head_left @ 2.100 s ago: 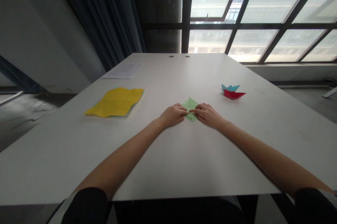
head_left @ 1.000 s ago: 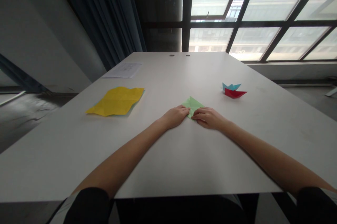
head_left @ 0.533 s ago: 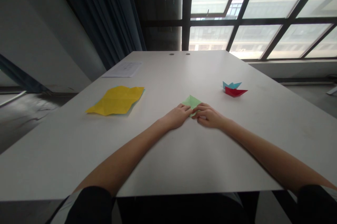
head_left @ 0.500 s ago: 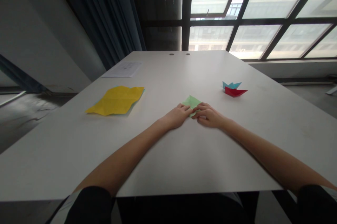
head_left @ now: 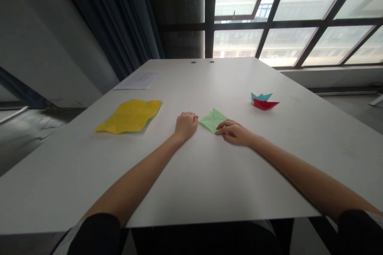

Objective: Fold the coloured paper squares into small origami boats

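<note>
A small green folded paper (head_left: 212, 119), roughly diamond-shaped with creases, lies flat on the white table in front of me. My right hand (head_left: 235, 132) rests at its lower right edge, fingers bent together over the corner. Just left of the paper is my left hand (head_left: 186, 124), curled into a loose fist on the table, apart from the sheet; nothing shows in it.
Yellow sheets (head_left: 130, 116) with a bluish one beneath lie at the left. Behind them is a printed white page (head_left: 137, 80). To the right stand a red paper boat (head_left: 265, 104) and a blue one (head_left: 261, 97). The white table (head_left: 191, 183) extends toward the windows.
My left hand has come off the green paper, moved left and curled up. More of the paper shows now. My right hand has stayed at the paper's right side.
</note>
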### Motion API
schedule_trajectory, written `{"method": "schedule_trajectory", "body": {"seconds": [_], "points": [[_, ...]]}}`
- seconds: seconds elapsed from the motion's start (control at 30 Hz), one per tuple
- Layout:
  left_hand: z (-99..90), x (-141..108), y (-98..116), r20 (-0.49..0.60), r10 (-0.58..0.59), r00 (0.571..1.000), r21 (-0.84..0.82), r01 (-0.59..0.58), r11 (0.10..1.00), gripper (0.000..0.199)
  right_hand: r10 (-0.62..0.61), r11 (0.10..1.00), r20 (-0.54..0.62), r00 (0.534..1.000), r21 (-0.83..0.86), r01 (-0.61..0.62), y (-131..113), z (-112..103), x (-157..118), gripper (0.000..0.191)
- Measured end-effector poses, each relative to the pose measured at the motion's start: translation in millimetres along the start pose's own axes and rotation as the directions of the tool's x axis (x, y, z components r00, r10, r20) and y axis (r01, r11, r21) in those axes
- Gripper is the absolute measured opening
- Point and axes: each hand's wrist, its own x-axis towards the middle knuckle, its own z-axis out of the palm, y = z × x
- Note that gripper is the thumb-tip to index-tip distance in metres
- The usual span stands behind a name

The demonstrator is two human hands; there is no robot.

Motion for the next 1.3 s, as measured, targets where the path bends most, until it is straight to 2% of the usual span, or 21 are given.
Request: {"method": "schedule_trajectory", "body": {"seconds": [0.2,0.37,0.5,0.7,0.77,0.83,0.9,0.97,1.03,1.1,1.17,1.23,1.3], "points": [[0.9,-2,7,-0.003,-0.015,1.0,-0.08,0.014,0.997,0.027,-0.005,1.0,0.01,1.0,-0.024,0.005,-1,0,0,0.031],[-1.1,-1,17,0.037,-0.136,0.99,-0.311,0.141,0.94,0.022,-0.013,0.999,0.011,1.0,-0.04,0.013,-2,0,0,0.032],[1.6,2,16,0.086,-0.228,0.97,-0.512,0.24,0.825,0.017,-0.034,0.997,0.024,0.999,-0.061,0.036,-2,0,1,0.034],[11.9,6,9,0.065,-0.276,0.959,-0.735,0.233,0.637,0.021,-0.066,0.993,0.043,0.997,-0.091,0.07,-2,0,1,0.037],[12.2,7,10,0.086,-0.303,0.949,-0.793,0.25,0.556,0.024,-0.038,0.995,0.005,0.999,-0.097,0.039,-2,0,0,0.032],[10.1,7,13,0.11,-0.331,0.937,-0.853,0.26,0.453,0.027,0.022,0.996,-0.098,0.995,-0.085,-0.031,0,1,0,0.024],[6.4,8,17,0.132,-0.359,0.924,-0.908,0.258,0.329,0.03,0.125,0.99,-0.265,0.956,-0.029,-0.138,4,2,0,0.017],[1.9,8,20,0.169,-0.379,0.91,-0.947,0.256,0.192,0.031,0.278,0.961,-0.418,0.865,0.104,-0.258,9,4,2,0.021],[-2.0,9,22,0.216,-0.382,0.899,-0.963,0.261,0.07,0.033,0.449,0.89,-0.47,0.76,0.306,-0.337,13,7,4,0.038],[-4.4,9,23,0.244,-0.37,0.896,-0.965,0.262,-0.001,0.034,0.587,0.786,-0.442,0.678,0.512,-0.347,15,10,7,0.054],[-4.8,9,24,0.244,-0.352,0.904,-0.967,0.253,-0.022,0.035,0.681,0.664,-0.375,0.629,0.678,-0.315,14,12,9,0.065],[-3.3,9,25,0.23,-0.334,0.914,-0.971,0.241,-0.008,0.035,0.735,0.538,-0.278,0.618,0.794,-0.284,9,14,12,0.07],[-0.7,9,25,0.204,-0.323,0.924,-0.972,0.23,0.045,0.035,0.744,0.441,-0.188,0.641,0.859,-0.26,3,15,15,0.068]]}}
